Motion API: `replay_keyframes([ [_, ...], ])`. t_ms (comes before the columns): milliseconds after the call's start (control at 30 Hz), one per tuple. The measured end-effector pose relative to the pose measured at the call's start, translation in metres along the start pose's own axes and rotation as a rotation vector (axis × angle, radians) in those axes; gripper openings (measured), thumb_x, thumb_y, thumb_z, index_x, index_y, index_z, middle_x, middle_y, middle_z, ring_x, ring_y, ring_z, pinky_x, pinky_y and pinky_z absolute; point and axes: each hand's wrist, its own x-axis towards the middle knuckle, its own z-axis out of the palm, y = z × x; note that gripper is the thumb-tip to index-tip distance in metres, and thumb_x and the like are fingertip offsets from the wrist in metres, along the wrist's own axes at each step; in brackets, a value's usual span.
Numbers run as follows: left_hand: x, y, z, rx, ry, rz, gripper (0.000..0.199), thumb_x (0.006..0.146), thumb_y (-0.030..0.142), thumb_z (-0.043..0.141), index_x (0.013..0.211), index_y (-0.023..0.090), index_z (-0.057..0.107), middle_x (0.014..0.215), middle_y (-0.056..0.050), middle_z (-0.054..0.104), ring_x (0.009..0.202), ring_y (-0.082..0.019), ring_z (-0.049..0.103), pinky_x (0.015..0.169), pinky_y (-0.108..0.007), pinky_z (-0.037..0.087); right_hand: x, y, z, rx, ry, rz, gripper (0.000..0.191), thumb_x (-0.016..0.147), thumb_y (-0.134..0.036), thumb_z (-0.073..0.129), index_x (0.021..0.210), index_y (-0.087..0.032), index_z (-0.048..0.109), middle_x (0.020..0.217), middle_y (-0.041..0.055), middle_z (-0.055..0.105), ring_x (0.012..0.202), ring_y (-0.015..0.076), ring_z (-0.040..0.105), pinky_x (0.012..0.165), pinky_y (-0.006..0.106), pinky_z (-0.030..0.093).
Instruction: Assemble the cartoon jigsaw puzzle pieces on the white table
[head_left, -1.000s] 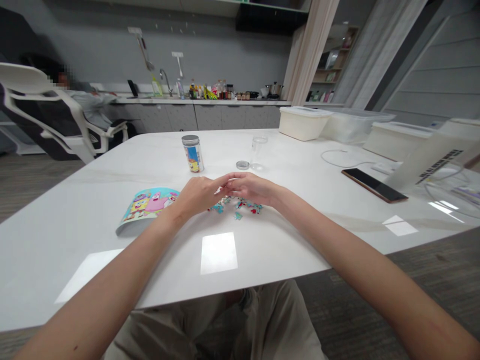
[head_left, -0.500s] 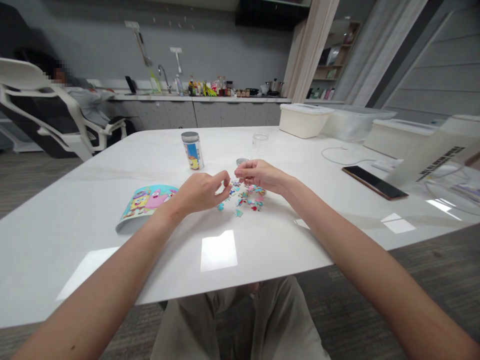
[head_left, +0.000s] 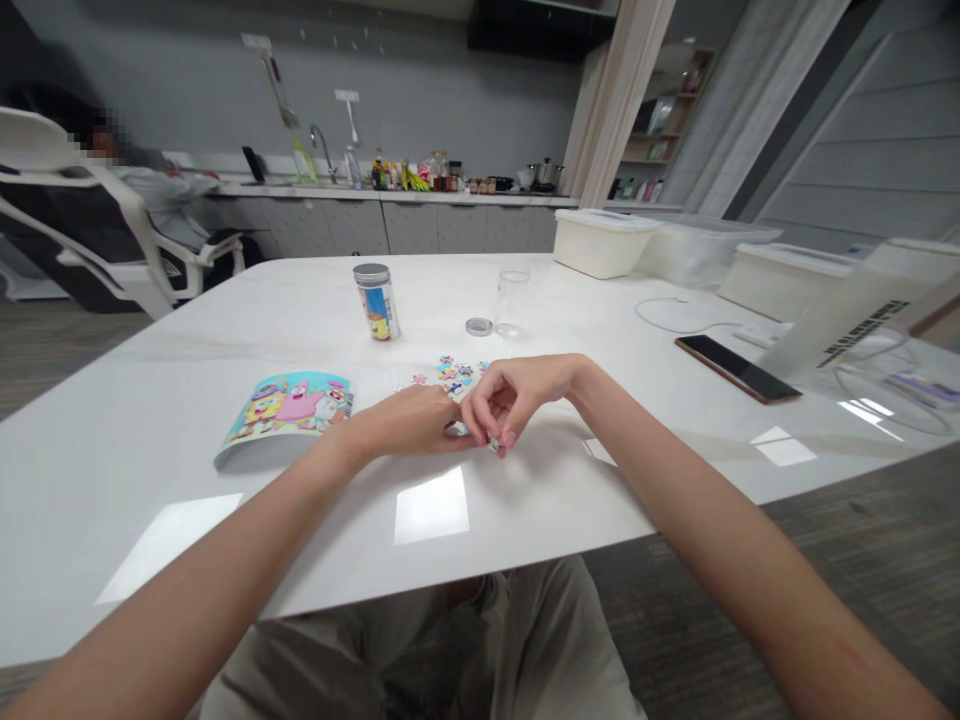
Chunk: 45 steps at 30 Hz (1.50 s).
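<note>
My right hand pinches a small jigsaw puzzle piece between thumb and fingers, low over the white table. Close against it on the left, my left hand is bent in a pinch; its fingertips are partly hidden behind the right hand, and I cannot see what they hold. Loose colourful puzzle pieces lie scattered just beyond both hands, some covered by them. Left of my left hand rests a curved cartoon picture sheet.
Behind the pieces stand a cartoon-labelled jar, a clear jar and a metal lid. A phone, a cable and storage boxes are on the right. A person sits at the far left beside a white chair.
Both hands have come down and nearer to me, now meeting. My right hand has turned downward, showing a piece in its pinch. The lid and far pieces are uncovered.
</note>
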Motion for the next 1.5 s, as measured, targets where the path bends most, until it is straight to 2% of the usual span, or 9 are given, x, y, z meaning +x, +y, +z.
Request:
replay_keyframes([
  [100,0.0,-0.005,0.002,0.025,0.039,-0.017,0.03,0.088,0.038,0.051,0.071,0.021,0.068,0.051,0.002,0.059,0.045,-0.011,0.049,0.053,-0.024,0.035,-0.002,0.003,-0.003,0.032,-0.031,0.015,0.026,0.064,-0.024,0.084,0.082,-0.012,0.068,0.09,0.0033,0.067,0.079,0.0146,0.068,0.077,0.03,0.055],
  [267,0.0,-0.012,0.0,0.095,0.151,-0.058,0.021,0.087,0.034,0.053,0.087,0.024,0.071,0.059,0.001,0.066,0.052,-0.014,0.057,0.053,-0.024,0.035,-0.002,0.009,-0.009,0.064,0.028,0.024,0.03,0.065,-0.016,0.082,0.09,-0.015,0.065,0.092,0.0018,0.069,0.08,0.0122,0.066,0.078,0.029,0.055],
  [433,-0.003,-0.012,-0.005,0.208,0.171,-0.113,0.021,0.085,0.028,0.05,0.08,0.023,0.069,0.056,0.001,0.063,0.051,-0.014,0.058,0.049,-0.024,0.03,0.0,0.014,-0.013,0.043,0.124,-0.003,0.03,0.065,-0.012,0.08,0.09,-0.016,0.064,0.086,0.0018,0.071,0.078,0.012,0.067,0.068,0.023,0.053],
  [567,-0.007,-0.009,-0.009,0.199,0.204,-0.062,0.021,0.082,0.026,0.048,0.077,0.022,0.068,0.054,0.0,0.062,0.049,-0.015,0.057,0.048,-0.026,0.029,0.0,0.015,-0.016,0.04,0.212,-0.032,0.031,0.065,-0.009,0.079,0.092,-0.015,0.065,0.084,0.0022,0.073,0.074,0.0112,0.068,0.066,0.022,0.052],
  [700,-0.009,-0.008,-0.009,0.169,0.231,-0.016,0.02,0.081,0.029,0.049,0.075,0.021,0.067,0.05,0.001,0.059,0.046,-0.014,0.054,0.048,-0.026,0.03,-0.001,0.015,-0.017,0.03,0.216,-0.001,0.026,0.07,-0.013,0.076,0.094,-0.015,0.066,0.087,0.0041,0.074,0.074,0.0119,0.068,0.066,0.023,0.051],
  [933,-0.008,-0.006,-0.009,0.008,0.155,0.042,0.024,0.085,0.039,0.055,0.083,0.022,0.072,0.051,0.003,0.059,0.045,-0.011,0.051,0.05,-0.025,0.034,-0.003,0.014,-0.017,-0.033,0.256,-0.003,0.029,0.071,-0.017,0.077,0.097,-0.017,0.065,0.092,0.0021,0.07,0.074,0.0103,0.067,0.066,0.022,0.051],
  [1067,-0.005,-0.006,-0.006,-0.078,0.089,0.058,0.019,0.087,0.033,0.057,0.096,0.028,0.074,0.063,0.003,0.068,0.05,-0.01,0.054,0.056,-0.023,0.037,-0.005,0.016,-0.018,-0.05,0.199,0.058,0.033,0.072,-0.022,0.077,0.101,-0.017,0.063,0.086,0.0012,0.07,0.071,0.0114,0.067,0.066,0.024,0.05],
  [1233,-0.004,-0.012,-0.003,0.075,0.077,-0.044,0.019,0.088,0.03,0.055,0.085,0.025,0.073,0.058,0.002,0.064,0.052,-0.013,0.055,0.051,-0.024,0.032,-0.003,0.014,-0.014,-0.079,0.077,0.133,0.036,0.069,-0.018,0.079,0.101,-0.018,0.063,0.076,-0.0018,0.07,0.074,0.0124,0.067,0.074,0.027,0.049],
  [1500,-0.005,-0.016,-0.004,0.138,0.039,-0.08,0.015,0.085,0.024,0.055,0.087,0.023,0.069,0.065,-0.001,0.067,0.058,-0.014,0.059,0.051,-0.023,0.033,0.012,0.007,0.005,-0.168,0.049,0.205,0.033,0.069,-0.017,0.077,0.098,-0.017,0.062,0.083,0.0,0.07,0.075,0.0128,0.067,0.07,0.026,0.049],
])
